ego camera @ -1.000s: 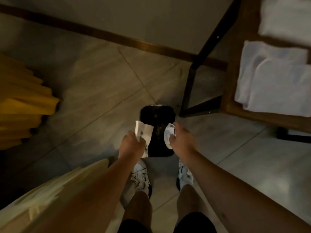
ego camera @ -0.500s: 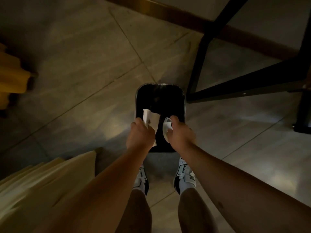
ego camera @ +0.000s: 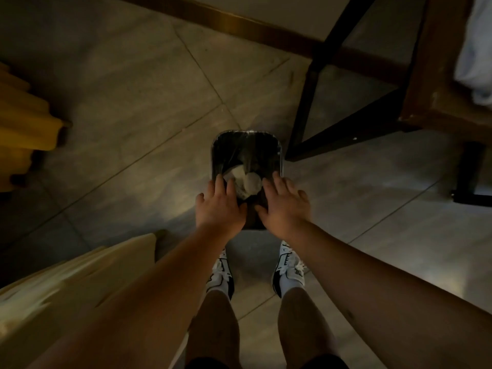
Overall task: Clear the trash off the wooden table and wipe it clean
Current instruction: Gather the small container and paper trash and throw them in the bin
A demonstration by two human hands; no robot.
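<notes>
Over bin (ego camera: 247, 141), both hands (ego camera: 221, 206) splayed, empty

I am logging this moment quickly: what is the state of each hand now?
Left hand: open, fingers spread, holding nothing, over the black bin.
Right hand: open, empty, over the same bin.

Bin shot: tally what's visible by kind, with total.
Hands: 2, left hand and right hand, both open
Bin: 1
White trash pieces in bin: 2, blurred
Shoes: 2
Table: 1
Total: 8
</notes>
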